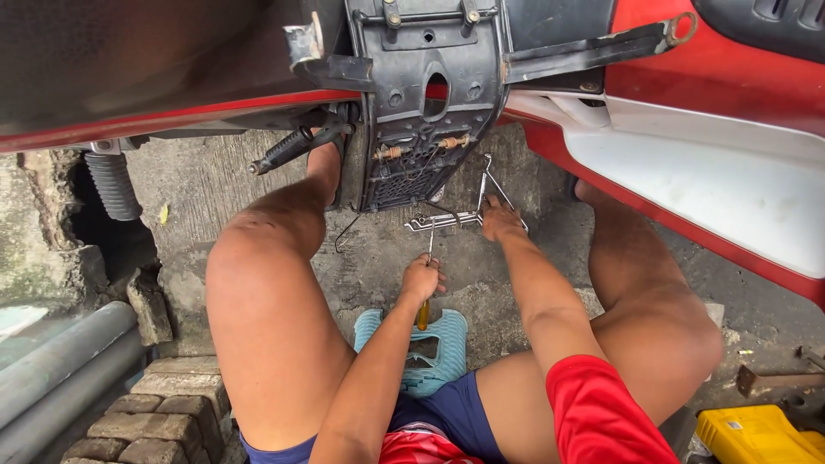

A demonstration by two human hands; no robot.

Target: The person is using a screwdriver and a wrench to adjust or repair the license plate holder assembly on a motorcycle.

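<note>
Screwdriver (425, 283) in left grip (421, 279); tip forward

grey pipes (60, 365) lower left | paving bricks (163, 408) beside them | yellow case (756, 434) lower right | teal plastic stool (430, 352) | black footpeg (296, 146) | dry leaf (163, 214) on concrete

My left hand (421, 279) sits near me above the pale-blue plastic stool (438, 348); my right hand (498, 219) lies farther out on the bent metal-rod frame (455, 219) (under the dark slotted motorcycle panel (425, 112)), between my knees.
</note>
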